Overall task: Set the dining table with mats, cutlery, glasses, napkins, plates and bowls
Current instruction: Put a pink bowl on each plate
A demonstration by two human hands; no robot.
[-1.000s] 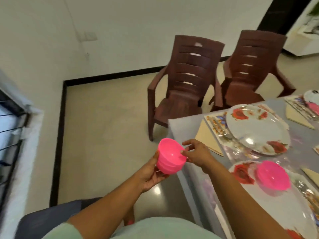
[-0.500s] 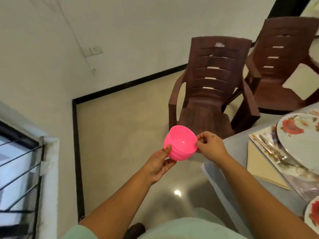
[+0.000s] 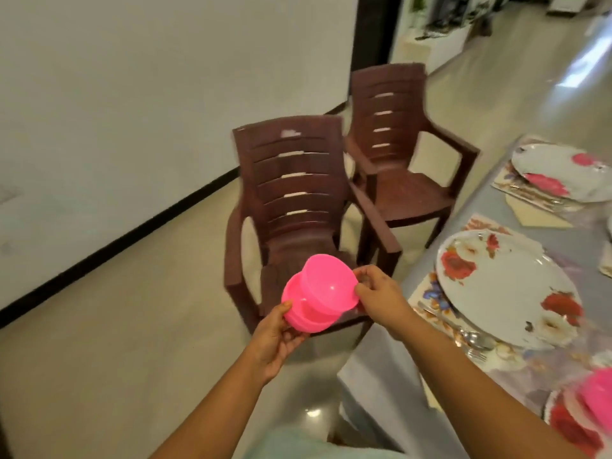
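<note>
Two hands — left hand (image 3: 276,336) cradles pink bowl stack (image 3: 306,314), right hand (image 3: 377,294) pinches top bowl (image 3: 329,286).

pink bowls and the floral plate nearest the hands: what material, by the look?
Pink bowls: likely moulded plastic, uniform saturated pink, thin walls, a soft glossy highlight inside the top one. Floral plate: glossy white with printed red flowers and a scalloped rim; it could be melamine or glazed ceramic, the frame does not settle which.
</note>
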